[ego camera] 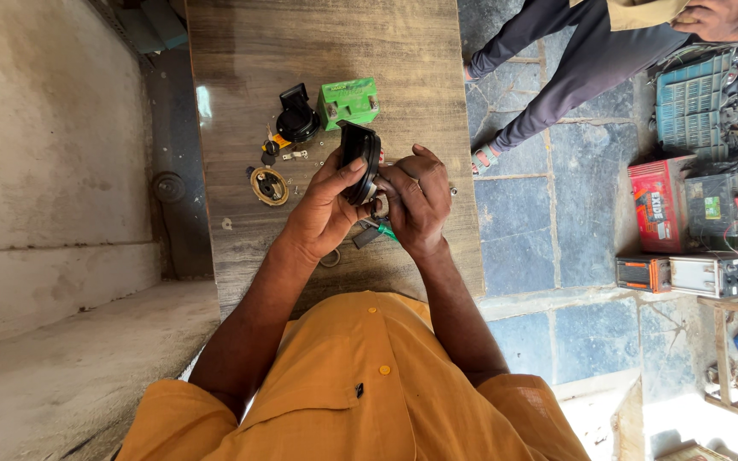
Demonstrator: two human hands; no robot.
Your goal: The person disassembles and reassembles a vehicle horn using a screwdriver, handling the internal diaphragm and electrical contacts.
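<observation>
Head view shows the left hand [322,209] and right hand [416,201] both clasping a round black horn-like part [359,158] above the wooden table [241,51], apparently mid-disassembly (a black cap [297,119], brass ring [269,185] and small screws [294,155] lie apart already), with reassembly seemingly left.

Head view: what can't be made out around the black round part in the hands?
- Black round part: seen edge-on; its faces and lower half hidden by the left hand and right hand.
- Green-handled tool: mostly covered by the right hand; tip hidden.
- Small screws on the wooden table: too small to tell type.
- Seated person: cut off by the top edge.
</observation>
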